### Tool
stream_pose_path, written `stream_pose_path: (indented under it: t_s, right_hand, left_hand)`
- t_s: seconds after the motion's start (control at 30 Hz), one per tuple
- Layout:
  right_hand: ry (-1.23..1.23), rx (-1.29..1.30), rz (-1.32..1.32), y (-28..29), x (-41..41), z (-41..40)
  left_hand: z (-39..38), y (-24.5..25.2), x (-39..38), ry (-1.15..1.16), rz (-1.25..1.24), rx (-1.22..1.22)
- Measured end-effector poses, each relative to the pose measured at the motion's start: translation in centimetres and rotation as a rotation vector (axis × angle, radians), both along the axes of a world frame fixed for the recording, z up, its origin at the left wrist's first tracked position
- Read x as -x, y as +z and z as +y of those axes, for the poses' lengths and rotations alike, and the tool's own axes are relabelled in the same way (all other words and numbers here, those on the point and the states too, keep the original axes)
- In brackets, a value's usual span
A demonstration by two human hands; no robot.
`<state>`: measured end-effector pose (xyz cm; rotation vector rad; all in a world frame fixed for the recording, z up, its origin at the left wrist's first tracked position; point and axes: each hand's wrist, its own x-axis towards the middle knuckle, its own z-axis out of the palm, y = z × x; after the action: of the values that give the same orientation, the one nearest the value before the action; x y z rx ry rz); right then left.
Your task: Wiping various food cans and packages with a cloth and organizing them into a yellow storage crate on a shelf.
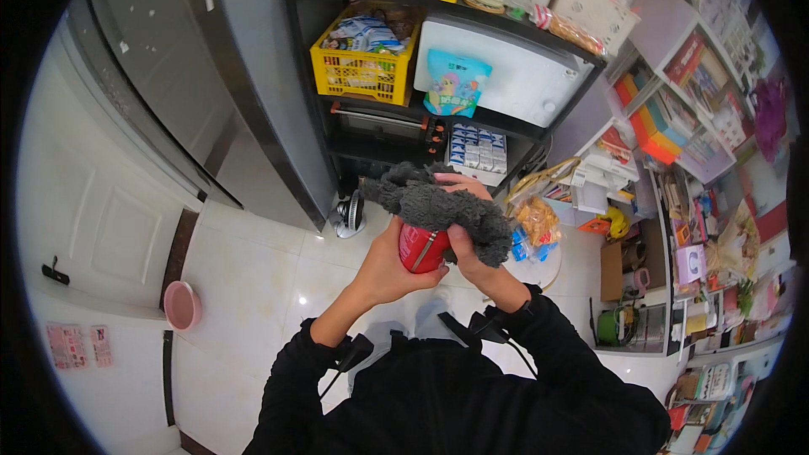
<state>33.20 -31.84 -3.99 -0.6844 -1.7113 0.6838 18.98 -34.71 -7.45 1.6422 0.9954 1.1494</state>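
Note:
Between my two hands, in front of my body, is a red can or canister point(422, 249) with pale markings and a stripe. My left hand point(385, 262) grips its lower left side, the thumb across the near end. A dark grey fluffy cloth point(420, 202) lies bunched over the upper part of the red container and covers it there. My right hand point(471, 243) holds this cloth against the container, thumb on the near side and fingers over the far side. The container's top is hidden under the cloth.
Ahead stands a black shelf rack point(392, 153) with a yellow basket point(363, 72), a turquoise bag point(456, 83) and milk cartons point(477, 146). A small fan point(349, 215) is on the floor. A round stool point(543, 272) bears snack bags. At left is a pink bucket point(182, 306).

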Motion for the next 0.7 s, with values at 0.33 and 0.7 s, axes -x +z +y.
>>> stream_pose_path:
  t_s: [0.33, 0.7]
  right_hand:
    - [0.217, 0.532, 0.629, 2.5, 8.3, 2.0]
    - [0.196, -0.090, 0.142, 1.8, 11.7, 12.5]
  left_hand:
    - [1.2, 1.4, 8.0, -0.259, -0.291, 0.261]
    - [12.4, 2.0, 10.4, -0.043, -0.598, 0.063]
